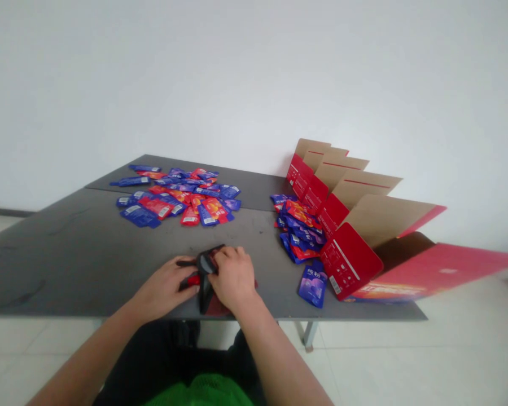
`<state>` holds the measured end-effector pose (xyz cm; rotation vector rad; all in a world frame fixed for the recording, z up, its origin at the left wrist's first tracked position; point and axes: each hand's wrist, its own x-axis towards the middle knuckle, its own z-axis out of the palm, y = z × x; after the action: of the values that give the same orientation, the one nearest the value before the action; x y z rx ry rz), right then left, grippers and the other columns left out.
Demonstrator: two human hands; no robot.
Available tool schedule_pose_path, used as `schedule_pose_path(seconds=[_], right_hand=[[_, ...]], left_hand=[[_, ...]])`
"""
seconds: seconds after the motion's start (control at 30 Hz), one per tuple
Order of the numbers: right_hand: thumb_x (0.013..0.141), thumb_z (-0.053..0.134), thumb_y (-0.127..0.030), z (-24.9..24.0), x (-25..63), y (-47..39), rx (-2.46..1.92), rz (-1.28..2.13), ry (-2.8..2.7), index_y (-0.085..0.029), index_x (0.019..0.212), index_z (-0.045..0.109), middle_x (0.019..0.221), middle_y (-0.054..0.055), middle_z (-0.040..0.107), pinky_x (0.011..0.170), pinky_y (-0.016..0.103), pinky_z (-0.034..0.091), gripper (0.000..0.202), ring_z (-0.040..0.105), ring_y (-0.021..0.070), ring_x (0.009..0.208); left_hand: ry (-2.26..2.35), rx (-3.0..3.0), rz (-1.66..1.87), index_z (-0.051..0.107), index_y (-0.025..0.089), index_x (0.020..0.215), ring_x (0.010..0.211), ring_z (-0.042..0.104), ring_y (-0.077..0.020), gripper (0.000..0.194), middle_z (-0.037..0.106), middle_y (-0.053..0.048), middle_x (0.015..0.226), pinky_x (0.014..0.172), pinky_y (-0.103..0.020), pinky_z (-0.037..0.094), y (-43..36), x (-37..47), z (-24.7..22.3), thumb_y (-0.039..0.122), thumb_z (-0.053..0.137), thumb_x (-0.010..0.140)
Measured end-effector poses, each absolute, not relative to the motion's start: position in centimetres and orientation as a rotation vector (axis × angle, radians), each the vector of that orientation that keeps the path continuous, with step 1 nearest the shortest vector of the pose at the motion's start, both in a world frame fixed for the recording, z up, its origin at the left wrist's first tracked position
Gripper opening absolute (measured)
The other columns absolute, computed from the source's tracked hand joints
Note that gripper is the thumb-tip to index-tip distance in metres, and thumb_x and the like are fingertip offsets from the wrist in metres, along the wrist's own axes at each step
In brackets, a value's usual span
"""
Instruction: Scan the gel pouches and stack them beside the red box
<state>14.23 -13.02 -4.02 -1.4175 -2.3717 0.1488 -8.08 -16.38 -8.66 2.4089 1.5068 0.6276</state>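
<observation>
Near the front edge of the grey table, a black tool with red parts lies between my hands, over a dark red flat piece. My left hand is at the tool's left side, its fingers bent around the black and red handle parts. My right hand rests on the tool's right side with its fingers curled down; what lies under them is partly hidden.
Blue and red pouches are spread over the back left. Another pile of pouches leans by a row of open red cardboard boxes at the right. One blue pouch lies near the front edge.
</observation>
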Motion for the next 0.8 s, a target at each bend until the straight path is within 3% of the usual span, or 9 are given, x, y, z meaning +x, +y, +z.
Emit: schedule_pose_path(seconds=[0.17,0.3,0.47,0.8], right_hand=[[0.093,0.068,-0.03,-5.0,17.7,-11.1,-1.658,0.17,-2.254,-0.026,0.108,0.072,0.117,0.004,0.07,0.087,0.033,0.042,0.016,0.056,0.0233,0.104],[0.096,0.063,-0.027,-5.3,20.6,-10.2,-1.835,0.089,-2.153,-0.025,0.11,0.073,0.115,0.007,0.07,0.086,0.034,0.041,0.017,0.057,0.0247,0.105],[0.1,0.057,-0.03,-6.5,20.9,-11.9,-1.816,0.048,-1.998,-0.025,0.126,0.067,0.124,0.008,0.068,0.091,0.035,0.043,0.029,0.057,0.0252,0.107],[0.098,0.057,-0.027,-6.6,20.9,-12.4,-1.796,0.119,-1.961,-0.024,0.122,0.067,0.124,0.009,0.068,0.091,0.036,0.044,0.026,0.057,0.0268,0.109]], left_hand=[[1.465,2.4,0.64,0.065,0.027,0.137,0.129,0.059,-0.0279,0.04,0.066,-0.008,0.139,0.113,-0.044,0.046,-16.4,-8.0,-8.3,0.038,0.066,0.098],[1.489,2.393,0.658,0.067,0.028,0.135,0.127,0.06,-0.0287,0.04,0.066,-0.008,0.139,0.111,-0.044,0.047,-16.4,-8.1,-8.3,0.039,0.066,0.097],[1.491,2.409,0.647,0.068,0.028,0.135,0.127,0.06,-0.029,0.042,0.067,-0.008,0.14,0.11,-0.043,0.048,-16.3,-8.2,-8.6,0.043,0.067,0.095],[1.554,2.403,0.571,0.071,0.028,0.13,0.126,0.061,-0.0322,0.048,0.066,-0.008,0.138,0.11,-0.046,0.047,-15.7,-8.0,-8.7,0.051,0.075,0.088]])
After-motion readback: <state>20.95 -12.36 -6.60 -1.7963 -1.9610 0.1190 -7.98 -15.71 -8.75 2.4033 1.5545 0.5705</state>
